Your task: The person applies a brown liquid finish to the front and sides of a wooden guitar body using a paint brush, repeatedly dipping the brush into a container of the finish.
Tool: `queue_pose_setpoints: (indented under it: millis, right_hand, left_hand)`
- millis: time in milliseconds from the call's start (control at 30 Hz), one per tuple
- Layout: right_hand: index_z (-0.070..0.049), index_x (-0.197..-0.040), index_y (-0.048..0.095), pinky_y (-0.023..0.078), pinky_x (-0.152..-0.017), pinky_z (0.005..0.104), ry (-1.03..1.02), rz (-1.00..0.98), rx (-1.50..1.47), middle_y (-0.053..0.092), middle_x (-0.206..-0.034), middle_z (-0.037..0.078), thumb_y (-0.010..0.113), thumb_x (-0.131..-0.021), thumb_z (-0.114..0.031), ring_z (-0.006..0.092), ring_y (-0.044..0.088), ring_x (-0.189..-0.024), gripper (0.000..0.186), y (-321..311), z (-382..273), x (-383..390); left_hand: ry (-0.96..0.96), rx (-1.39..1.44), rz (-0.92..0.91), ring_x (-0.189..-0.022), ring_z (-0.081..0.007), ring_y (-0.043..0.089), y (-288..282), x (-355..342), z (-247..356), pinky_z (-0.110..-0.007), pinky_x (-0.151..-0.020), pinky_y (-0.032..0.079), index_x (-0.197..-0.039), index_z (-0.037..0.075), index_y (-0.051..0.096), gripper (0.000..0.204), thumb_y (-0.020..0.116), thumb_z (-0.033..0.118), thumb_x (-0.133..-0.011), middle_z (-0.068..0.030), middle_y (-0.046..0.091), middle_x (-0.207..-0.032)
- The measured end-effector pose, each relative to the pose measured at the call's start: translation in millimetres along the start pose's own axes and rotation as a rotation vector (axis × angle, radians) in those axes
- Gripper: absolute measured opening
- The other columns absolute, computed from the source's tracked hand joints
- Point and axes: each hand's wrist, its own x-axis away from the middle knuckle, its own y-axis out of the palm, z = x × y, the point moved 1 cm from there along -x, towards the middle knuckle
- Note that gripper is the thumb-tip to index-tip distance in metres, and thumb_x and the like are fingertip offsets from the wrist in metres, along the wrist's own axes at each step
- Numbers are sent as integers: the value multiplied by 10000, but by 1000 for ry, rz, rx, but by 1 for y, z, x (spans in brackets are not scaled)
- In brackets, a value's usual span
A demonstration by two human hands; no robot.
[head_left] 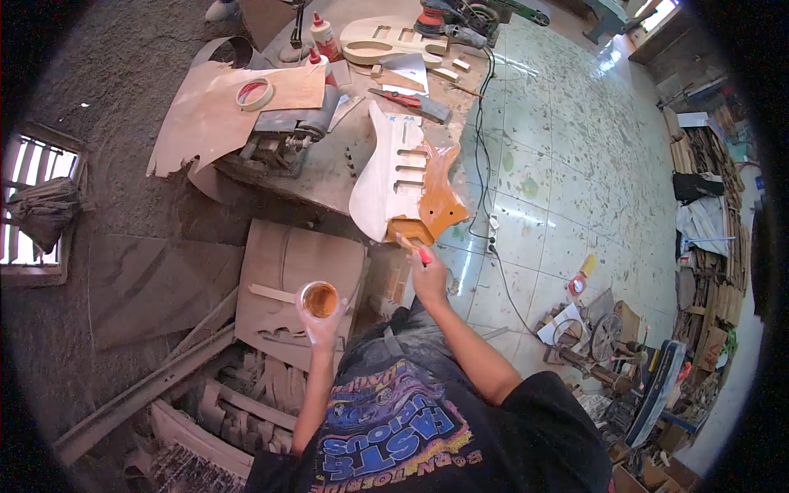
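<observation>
A guitar body (377, 172) lies on the workbench (320, 177), pale bare wood on the left and glossy orange on parts of its right side and around the cavity nearest me. My right hand (429, 279) is closed on a red-handled brush (424, 255), whose tip is at that orange cavity by the body's near edge; whether it touches is hard to tell. My left hand (316, 324) grips a clear jar of orange-brown liquid (320, 299) below and left of the body, away from the bench.
Glue bottles (322, 37), a tape roll (253, 94) on plywood, another guitar body (386, 41) and a sander (431, 20) crowd the bench. Cables (485, 148) hang along its right edge. Dusty boards (288, 263) lean below; machine parts (608, 345) and stacked wood (707, 246) lie right.
</observation>
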Motion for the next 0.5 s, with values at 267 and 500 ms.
queue_pose_setpoints:
  millis: [267, 500]
  right_hand:
    - [-35, -1115, 683, 519, -765, 449, -148, 135, 319, 683, -969, 215, 607, -948, -157, 397, 656, -874, 220, -57, -27, 8]
    - [-66, -1157, 671, 524, -737, 473, -288, 57, 400, 676, -957, 210, 619, -945, -162, 414, 648, -861, 239, -40, -10, -10]
  left_hand:
    - [-28, 54, -23, -1087, -196, 547, 3, -1, 10, -356, -973, 463, -1320, 28, 424, 705, 823, 9, -740, -96, 535, -1188]
    - [13, 43, -22, -1099, -197, 539, 7, -7, 10, -358, -974, 459, -1312, 29, 430, 699, 827, 18, -736, -98, 529, -1200]
